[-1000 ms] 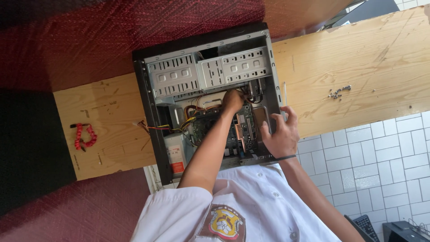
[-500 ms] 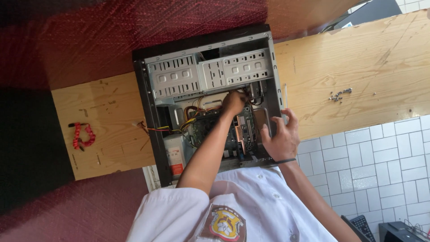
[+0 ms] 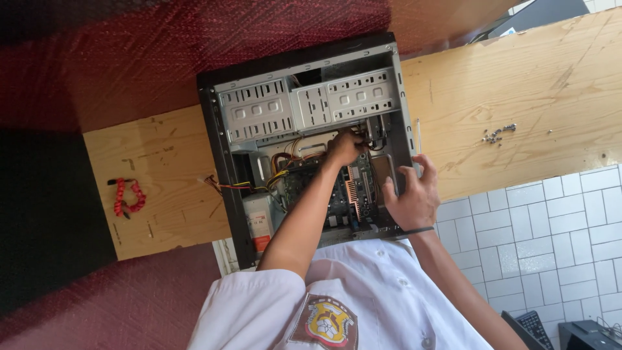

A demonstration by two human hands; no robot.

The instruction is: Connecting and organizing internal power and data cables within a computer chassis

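the head camera looks straight down on an open computer case (image 3: pixel 304 139) lying on its side on a pale wooden table (image 3: pixel 518 110), its side panel off and the inside showing. grey metal drive cages (image 3: pixel 304 107) fill the far part of the case. nearer the person sits the green motherboard (image 3: pixel 343 194) with a copper-coloured heatsink (image 3: pixel 353 191), and a power supply (image 3: pixel 259 217) lies at the near left corner with red, yellow and black wires (image 3: pixel 259 185) running out of it.

the left hand (image 3: pixel 343 148) reaches deep into the case, just under the drive cages. its fingers are curled in around a bunch of cables (image 3: pixel 366 136) there, but whether they pinch a plug or only touch the wires cannot be told, as the hand hides its own fingertips. the forearm lies across the motherboard.

the right hand (image 3: pixel 409 198) rests on the right wall of the case, fingers spread and bent loosely over the metal edge, thumb inside; it steadies the case and closes on nothing else. a dark band sits at that wrist.

on the table, well apart to the right, lies a small heap of screws (image 3: pixel 497 134). far to the left lies a coiled red cable (image 3: pixel 127 196). a thin metal rod-like piece (image 3: pixel 418 136) lies just beside the case's right wall. white floor tiles (image 3: pixel 551 227) show beyond the table edge.
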